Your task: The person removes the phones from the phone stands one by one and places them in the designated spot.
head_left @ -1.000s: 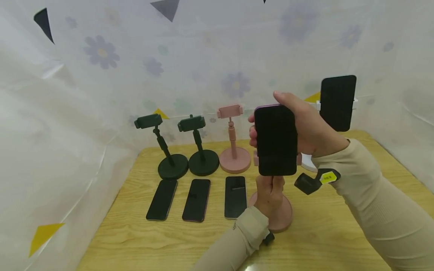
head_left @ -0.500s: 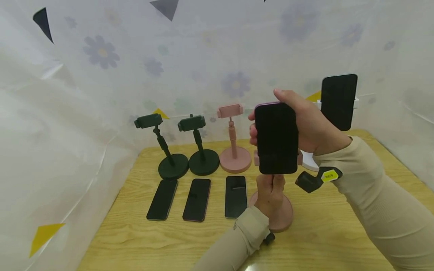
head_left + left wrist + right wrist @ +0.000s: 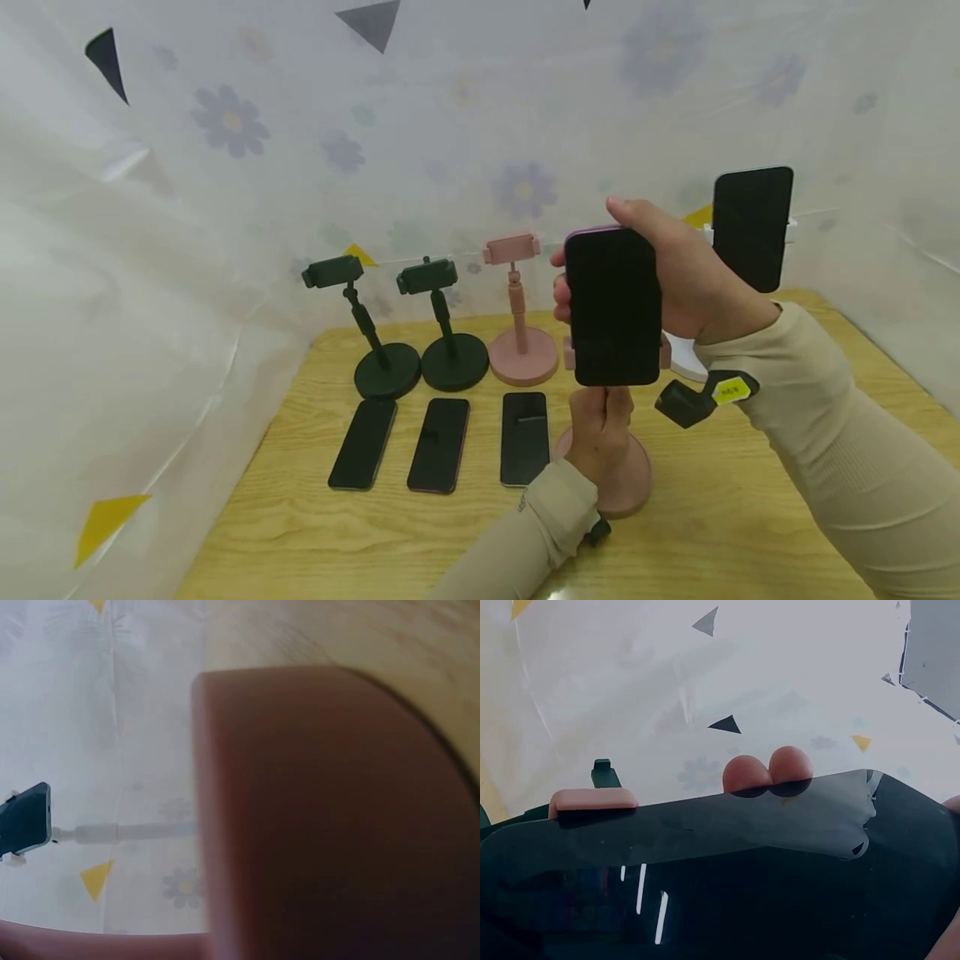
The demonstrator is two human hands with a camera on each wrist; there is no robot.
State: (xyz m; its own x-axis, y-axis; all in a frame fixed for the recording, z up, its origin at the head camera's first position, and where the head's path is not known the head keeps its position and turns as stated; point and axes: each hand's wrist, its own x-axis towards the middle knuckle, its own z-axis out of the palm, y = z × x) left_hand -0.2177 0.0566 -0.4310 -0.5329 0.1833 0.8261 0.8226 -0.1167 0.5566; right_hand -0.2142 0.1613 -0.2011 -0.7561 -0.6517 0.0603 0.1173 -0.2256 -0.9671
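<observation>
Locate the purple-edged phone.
Head view, right of centre: the purple-edged phone is between the front pink stand's clamp pads, gripped by the right hand, above the left hand.

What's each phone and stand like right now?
Left green stand: no phone
Right green stand: no phone
Back pink stand: no phone
Front pink stand: clamping a phone
Purple-edged phone: upright, screen dark
White stand: clamping a phone
White stand's phone: upright, screen dark
Three table phones: flat, screens dark
</observation>
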